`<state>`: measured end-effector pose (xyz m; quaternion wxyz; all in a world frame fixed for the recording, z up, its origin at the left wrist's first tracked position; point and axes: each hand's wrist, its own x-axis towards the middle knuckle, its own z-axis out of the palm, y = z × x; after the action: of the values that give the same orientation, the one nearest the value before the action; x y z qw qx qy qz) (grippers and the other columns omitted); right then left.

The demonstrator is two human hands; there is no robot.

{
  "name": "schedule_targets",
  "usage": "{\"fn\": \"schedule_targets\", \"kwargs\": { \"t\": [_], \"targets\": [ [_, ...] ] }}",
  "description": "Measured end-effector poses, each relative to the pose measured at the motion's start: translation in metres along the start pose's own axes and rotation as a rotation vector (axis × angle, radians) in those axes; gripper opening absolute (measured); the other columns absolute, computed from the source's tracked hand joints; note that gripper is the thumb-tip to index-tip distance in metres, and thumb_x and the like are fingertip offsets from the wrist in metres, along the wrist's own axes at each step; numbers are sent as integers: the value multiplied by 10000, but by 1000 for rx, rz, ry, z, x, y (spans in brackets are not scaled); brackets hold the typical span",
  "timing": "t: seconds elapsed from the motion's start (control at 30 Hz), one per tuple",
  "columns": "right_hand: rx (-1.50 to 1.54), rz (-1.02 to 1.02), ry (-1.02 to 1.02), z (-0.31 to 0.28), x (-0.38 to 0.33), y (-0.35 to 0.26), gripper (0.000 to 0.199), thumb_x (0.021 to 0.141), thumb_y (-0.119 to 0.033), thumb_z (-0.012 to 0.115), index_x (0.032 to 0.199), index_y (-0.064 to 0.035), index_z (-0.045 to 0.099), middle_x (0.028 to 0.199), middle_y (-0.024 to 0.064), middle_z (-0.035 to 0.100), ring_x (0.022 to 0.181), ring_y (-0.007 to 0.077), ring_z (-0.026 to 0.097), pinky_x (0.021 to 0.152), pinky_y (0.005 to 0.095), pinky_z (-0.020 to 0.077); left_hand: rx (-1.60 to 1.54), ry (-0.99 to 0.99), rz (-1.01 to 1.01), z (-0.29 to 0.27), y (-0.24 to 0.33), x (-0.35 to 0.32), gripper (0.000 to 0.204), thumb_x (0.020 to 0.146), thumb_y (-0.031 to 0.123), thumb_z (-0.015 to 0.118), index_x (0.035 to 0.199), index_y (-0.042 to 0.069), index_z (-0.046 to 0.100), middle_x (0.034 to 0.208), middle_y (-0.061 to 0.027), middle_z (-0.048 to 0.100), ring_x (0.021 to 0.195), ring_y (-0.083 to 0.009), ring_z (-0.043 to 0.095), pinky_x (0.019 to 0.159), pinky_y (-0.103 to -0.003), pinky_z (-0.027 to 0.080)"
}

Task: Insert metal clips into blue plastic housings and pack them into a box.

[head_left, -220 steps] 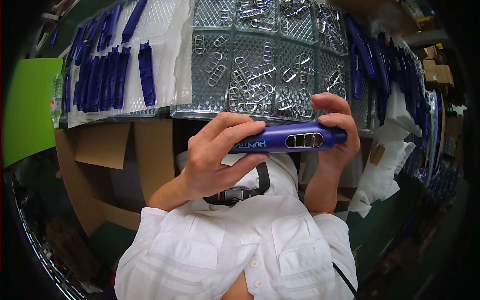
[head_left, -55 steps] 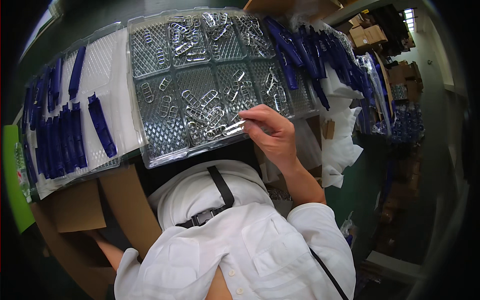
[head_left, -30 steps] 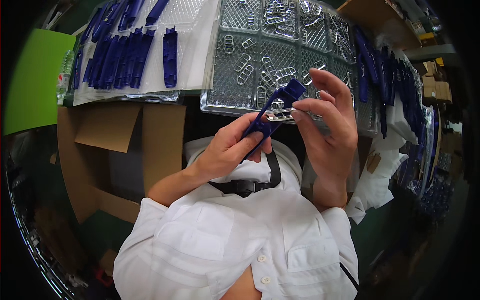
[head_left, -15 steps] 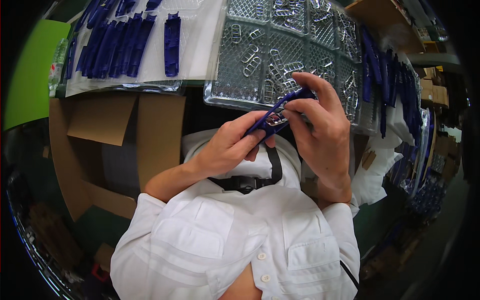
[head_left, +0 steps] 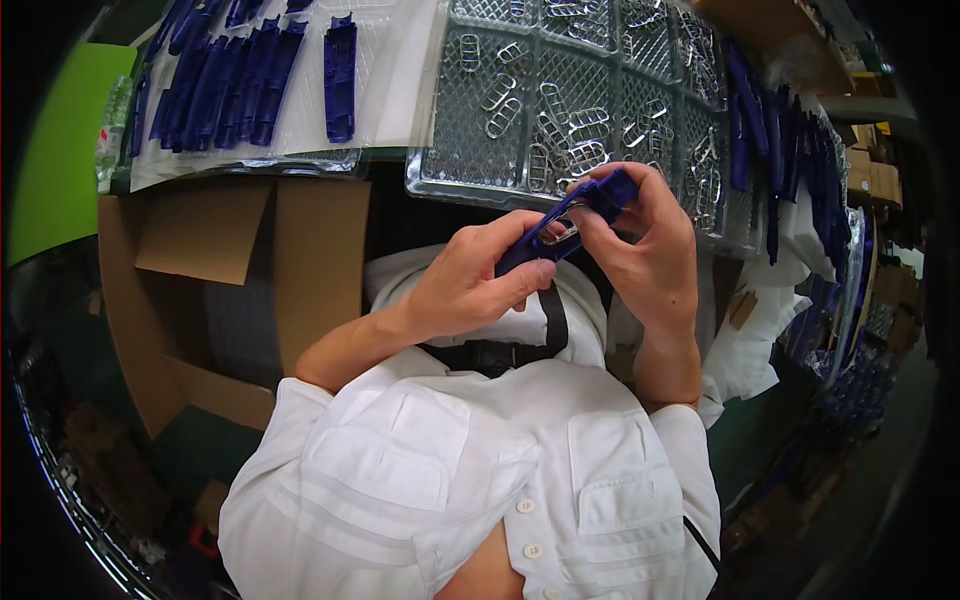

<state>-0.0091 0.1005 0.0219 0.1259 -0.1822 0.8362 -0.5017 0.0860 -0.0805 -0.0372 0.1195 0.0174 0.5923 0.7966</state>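
Over my lap I hold a long, dark blue plastic housing (head_left: 612, 192) slantwise between both hands. My left hand (head_left: 462, 272) grips its lower end, thumb on the near side. The fingers of my right hand (head_left: 652, 245) wrap behind the upper end, while the thumb presses near the opening in its middle. A shiny silver frame (head_left: 556, 234) sits at that opening, partly hidden by my thumb; how far it is seated I cannot tell. Just beyond my hands, a clear compartment tray (head_left: 480, 200) holds many loose silver oval frames (head_left: 503, 118).
Rows of blue housings (head_left: 275, 85) lie on white sheeting at the far left, one housing (head_left: 340, 80) apart. More blue housings (head_left: 748, 125) lie right of the tray. An open cardboard box (head_left: 320, 270) stands at my left, with white foam wrap (head_left: 745, 350) at right.
The blue housing has turned so more of its broad face shows. My right hand has gone from a fingertip pinch at the silver frame to gripping the upper end, thumb pressing.
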Motion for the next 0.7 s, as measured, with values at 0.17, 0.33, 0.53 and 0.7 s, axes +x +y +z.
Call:
{"fn": "schedule_targets", "kwargs": {
  "t": [0.17,0.33,0.53,0.7],
  "targets": [
    [-68,-3,33,2,-4,7,278,878,19,786,1101,-2,621,948,39,710,836,87,695,746,242,582,250,131,9,-1,-2,14,183,1000,160,655,1020,-16,701,741,-58,710,645,-97,652,607,-281,513],
    [-166,-105,74,7,-8,13,269,870,15,795,1070,-11,616,877,30,692,746,61,658,639,225,535,281,216,12,5,-6,20,244,994,200,679,874,-9,715,630,-60,684,544,-91,607,521,-280,463],
    [-15,-19,44,5,6,23,240,898,48,753,1092,-9,624,946,50,707,834,79,675,733,223,544,237,198,-57,3,-8,33,215,998,218,687,934,15,714,644,-43,671,584,-93,631,549,-284,482],
    [364,-59,138,-8,-4,30,259,932,118,662,1160,14,599,1139,134,708,1048,160,692,905,278,565,140,-57,114,-7,11,19,454,1049,239,644,1443,30,562,1027,-97,724,746,-138,686,662,-273,531]
  ]
}}
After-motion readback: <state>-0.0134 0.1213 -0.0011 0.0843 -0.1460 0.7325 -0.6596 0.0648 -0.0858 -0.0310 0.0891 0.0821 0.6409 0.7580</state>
